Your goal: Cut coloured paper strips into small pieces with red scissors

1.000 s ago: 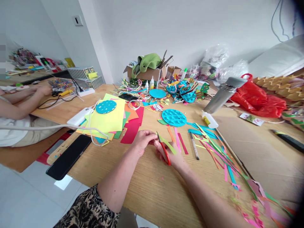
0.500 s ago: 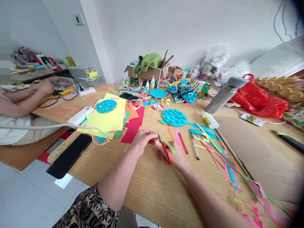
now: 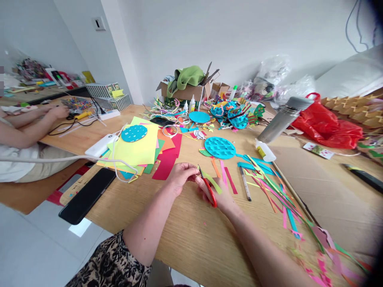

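My right hand (image 3: 220,197) is closed on red-handled scissors (image 3: 211,193), their dark blades pointing up and left toward my other hand. A yellow-green paper strip (image 3: 216,185) lies across the back of the right hand and runs toward the blades. Close to the scissor tips, my left hand (image 3: 181,175) is pinched on the end of that strip. Just beyond both hands are a pink strip (image 3: 224,172), a red strip (image 3: 230,180) and a blue dimpled oval (image 3: 220,148).
Coloured sheets (image 3: 140,143) and a black phone (image 3: 88,196) lie left. A pen (image 3: 245,184), loose strips, a glue bottle (image 3: 265,151), a steel flask (image 3: 281,121) and cardboard (image 3: 323,187) are on the right. Another person's hands (image 3: 58,112) are at far left.
My hands, the scissors and the paper strip stay almost in the same place. At far left, the other person's hands have shifted slightly.
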A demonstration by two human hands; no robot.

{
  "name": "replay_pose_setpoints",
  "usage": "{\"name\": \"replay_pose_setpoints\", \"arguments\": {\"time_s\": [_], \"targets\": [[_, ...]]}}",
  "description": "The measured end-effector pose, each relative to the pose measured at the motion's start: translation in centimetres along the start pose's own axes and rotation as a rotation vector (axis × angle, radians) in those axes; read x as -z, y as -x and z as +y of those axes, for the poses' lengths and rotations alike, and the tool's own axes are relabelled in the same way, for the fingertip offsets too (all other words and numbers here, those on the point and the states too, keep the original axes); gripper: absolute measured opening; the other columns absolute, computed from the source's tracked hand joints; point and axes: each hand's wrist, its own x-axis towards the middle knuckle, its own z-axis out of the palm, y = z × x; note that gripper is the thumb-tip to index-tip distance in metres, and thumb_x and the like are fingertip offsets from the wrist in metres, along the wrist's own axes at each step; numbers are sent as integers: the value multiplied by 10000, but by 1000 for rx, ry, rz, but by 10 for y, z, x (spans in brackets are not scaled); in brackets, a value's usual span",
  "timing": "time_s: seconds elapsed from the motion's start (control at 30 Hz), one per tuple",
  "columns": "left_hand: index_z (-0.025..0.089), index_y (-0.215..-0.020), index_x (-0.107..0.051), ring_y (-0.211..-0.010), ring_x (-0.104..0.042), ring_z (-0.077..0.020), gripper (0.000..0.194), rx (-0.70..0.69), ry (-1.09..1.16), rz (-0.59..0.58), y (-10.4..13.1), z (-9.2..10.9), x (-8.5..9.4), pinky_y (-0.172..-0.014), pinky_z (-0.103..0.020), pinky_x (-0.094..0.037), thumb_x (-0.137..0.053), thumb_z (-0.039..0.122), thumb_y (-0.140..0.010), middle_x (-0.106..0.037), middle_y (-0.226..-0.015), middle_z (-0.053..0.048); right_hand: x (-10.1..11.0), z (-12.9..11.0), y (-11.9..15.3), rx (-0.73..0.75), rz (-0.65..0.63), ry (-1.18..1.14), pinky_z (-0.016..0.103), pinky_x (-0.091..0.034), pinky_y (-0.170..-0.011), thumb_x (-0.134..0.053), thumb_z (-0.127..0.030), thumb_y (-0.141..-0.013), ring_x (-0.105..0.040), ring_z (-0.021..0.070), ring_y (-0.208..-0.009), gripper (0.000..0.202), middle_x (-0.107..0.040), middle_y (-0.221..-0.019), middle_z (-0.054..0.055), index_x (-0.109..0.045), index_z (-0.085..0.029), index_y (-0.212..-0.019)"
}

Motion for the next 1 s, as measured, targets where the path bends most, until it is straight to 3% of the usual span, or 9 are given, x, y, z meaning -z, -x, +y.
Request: {"name": "replay_pose_setpoints", "arguments": {"time_s": [1.0], "targets": [[117, -597, -614, -538, -532, -91, 145, 6, 7, -28, -2, -1, 3, -551, -228, -427, -722, 204, -558, -606, -589, -8, 3, -5, 2, -3, -18, 32, 209, -348, -371, -516, -537, -822, -437, 96, -343, 466, -499, -401, -4, -524, -172, -532]]}}
